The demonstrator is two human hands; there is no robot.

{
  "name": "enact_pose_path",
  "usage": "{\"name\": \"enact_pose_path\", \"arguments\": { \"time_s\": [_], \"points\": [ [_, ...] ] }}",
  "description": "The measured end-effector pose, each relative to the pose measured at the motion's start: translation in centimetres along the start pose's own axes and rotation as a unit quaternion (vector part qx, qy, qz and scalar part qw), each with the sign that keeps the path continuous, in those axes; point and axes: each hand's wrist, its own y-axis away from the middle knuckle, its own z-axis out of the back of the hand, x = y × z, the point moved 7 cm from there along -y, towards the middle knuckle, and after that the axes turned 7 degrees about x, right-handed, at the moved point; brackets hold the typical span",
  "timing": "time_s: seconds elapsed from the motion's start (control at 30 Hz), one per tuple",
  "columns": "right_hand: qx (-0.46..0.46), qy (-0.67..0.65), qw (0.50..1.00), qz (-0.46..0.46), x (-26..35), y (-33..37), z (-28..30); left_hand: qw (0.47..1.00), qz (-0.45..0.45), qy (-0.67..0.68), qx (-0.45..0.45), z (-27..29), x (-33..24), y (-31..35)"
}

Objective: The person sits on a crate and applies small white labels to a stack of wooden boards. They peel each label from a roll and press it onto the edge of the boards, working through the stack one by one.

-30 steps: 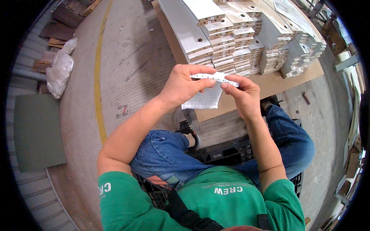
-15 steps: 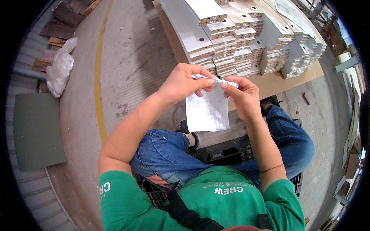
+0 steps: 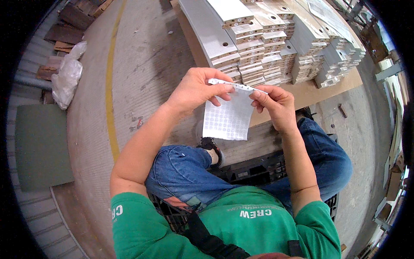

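Observation:
A white sheet of round stickers (image 3: pixel 226 118) hangs between my hands, its upper edge rolled or folded over. Rows of small circles show across its face. My left hand (image 3: pixel 200 88) pinches the left end of that top edge between thumb and fingers. At the right end, my right hand (image 3: pixel 278 103) grips the edge the same way, closed on it. The sheet's lower part hangs free above my crossed legs. Beyond my hands, stacked white boards (image 3: pixel 252 47) with drilled ends lie in several piles.
The boards rest on a brown base panel (image 3: pixel 336 86). Beneath me is a black plastic pallet (image 3: pixel 248 170). To the left, a yellow line (image 3: pixel 110 86) crosses the concrete floor, with a clear plastic bag (image 3: pixel 67 82) and a green panel (image 3: pixel 43 146) beyond it.
The sheet has risen slightly and shifted left, its circles now showing more clearly. My hands have drawn a little apart along its top edge.

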Motion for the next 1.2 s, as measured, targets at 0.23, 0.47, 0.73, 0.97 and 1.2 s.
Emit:
{"name": "enact_pose_path", "arguments": {
  "time_s": [0.23,0.47,0.73,0.97,1.2],
  "points": [
    [-0.003,-0.051,0.998,-0.037,-0.1,-0.1,0.7,0.999,-0.04,0.005,0.001,0.8,-0.9,0.4],
    [0.021,-0.129,0.991,-0.042,-0.7,-0.2,1.3,0.997,-0.057,-0.01,0.04,0.4,-1.7,0.6],
    [0.043,-0.146,0.987,-0.041,-1.1,-0.4,1.4,0.998,-0.031,-0.048,0.036,0.7,-1.2,0.6],
    [0.044,-0.04,0.998,-0.03,-1.2,-0.6,1.6,0.999,-0.017,0.006,0.042,0.7,0.4,0.0],
    [-0.013,0.376,0.919,0.115,4.0,-0.2,0.3,1.0,0.018,0.006,-0.014,0.4,1.8,-0.6]
  ]
}}
